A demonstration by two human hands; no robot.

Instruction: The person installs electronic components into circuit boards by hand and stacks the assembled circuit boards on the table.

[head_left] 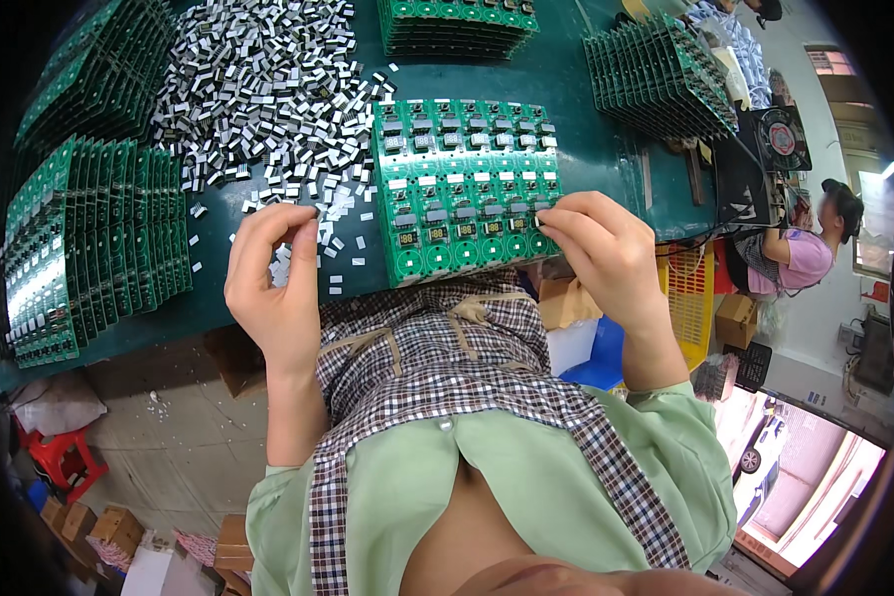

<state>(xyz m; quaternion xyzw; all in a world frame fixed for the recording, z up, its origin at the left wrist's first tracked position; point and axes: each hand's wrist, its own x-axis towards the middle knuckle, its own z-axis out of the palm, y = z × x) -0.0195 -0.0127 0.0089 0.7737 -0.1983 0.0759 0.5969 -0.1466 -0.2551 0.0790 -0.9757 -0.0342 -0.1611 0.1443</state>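
In front of me lies a green circuit board panel [449,204] with rows of small digit displays. Over its lower right corner, my right hand [596,243] is closed in a pinch, thumb and forefinger at a small digit display module [540,221] at the end of the lowest row. My left hand [276,260] hovers left of the panel, at the near edge of a heap of loose display modules [268,89]. Its thumb and forefinger are drawn together; whatever they hold is too small to make out. A few loose modules lie beneath that hand.
Stacked circuit board panels [99,233] stand at the left, with another stack [656,74] at the far right and one [457,25] behind the panel. A yellow crate [687,298] sits below the right table edge. Another person [805,248] is seated farther right.
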